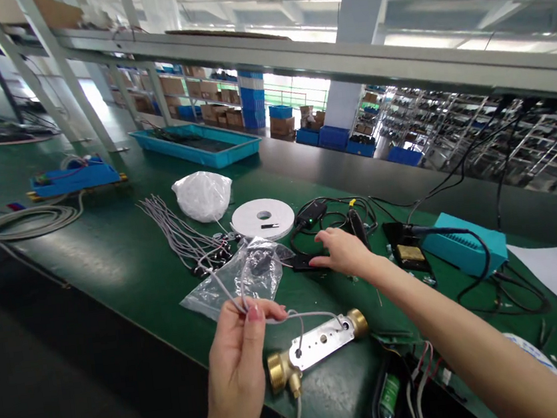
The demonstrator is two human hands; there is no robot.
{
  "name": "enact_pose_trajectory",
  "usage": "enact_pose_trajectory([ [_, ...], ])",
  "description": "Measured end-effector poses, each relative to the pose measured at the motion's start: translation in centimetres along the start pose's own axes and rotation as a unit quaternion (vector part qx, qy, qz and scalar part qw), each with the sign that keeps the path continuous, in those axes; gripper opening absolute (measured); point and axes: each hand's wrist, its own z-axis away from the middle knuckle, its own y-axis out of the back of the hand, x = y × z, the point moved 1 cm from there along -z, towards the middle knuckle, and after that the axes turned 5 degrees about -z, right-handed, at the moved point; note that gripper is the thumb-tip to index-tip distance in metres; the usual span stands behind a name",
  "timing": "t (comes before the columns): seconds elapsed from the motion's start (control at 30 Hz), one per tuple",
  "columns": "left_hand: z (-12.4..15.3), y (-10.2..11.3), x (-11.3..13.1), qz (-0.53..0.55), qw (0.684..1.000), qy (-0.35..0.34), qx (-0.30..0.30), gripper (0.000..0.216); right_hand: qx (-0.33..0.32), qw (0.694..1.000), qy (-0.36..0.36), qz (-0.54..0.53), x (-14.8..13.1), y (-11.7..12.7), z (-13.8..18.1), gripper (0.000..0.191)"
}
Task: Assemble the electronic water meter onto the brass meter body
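Observation:
My left hand [244,347] pinches thin grey cables [315,313] between thumb and fingers. The cables lead to holes in a silver plate on a brass pipe fitting [324,343] with threaded ends, lying on the green bench. Reaching farther forward, my right hand [346,249] has its thumb and index finger apart, the thumb at a small flat black object [301,262]. Whether the thumb touches that object or hovers over it is unclear. Between the hands and a white reel [262,219] lies a clear plastic bag [246,276].
Grey cables with black ends [176,237] and a white plastic bundle [203,196] lie left. A teal soldering station [463,243] and black cords stand right. A black case [394,390] with wires sits in front. A blue tray [198,145] is behind.

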Motion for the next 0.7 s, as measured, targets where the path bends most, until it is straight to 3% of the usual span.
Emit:
enact_pose_trajectory([
  [0.13,-0.2,-0.5,-0.6,0.005,0.998,0.025,-0.063,0.022,0.081,0.980,-0.183,0.000,3.3,0.2,-0.4,0.046],
  [0.3,0.2,-1.0,-1.6,-0.058,0.988,0.052,-0.133,0.029,0.052,0.943,-0.325,-0.042,7.0,-1.8,-1.1,0.053],
  [0.5,1.6,-1.4,-2.2,-0.228,0.961,-0.010,-0.157,0.028,0.038,0.922,-0.353,-0.154,8.6,-2.3,-1.0,0.038],
  [0.7,2.3,-2.8,-2.0,-0.317,0.915,-0.163,-0.190,0.043,0.143,0.887,-0.262,-0.352,8.8,2.3,0.9,0.033],
])
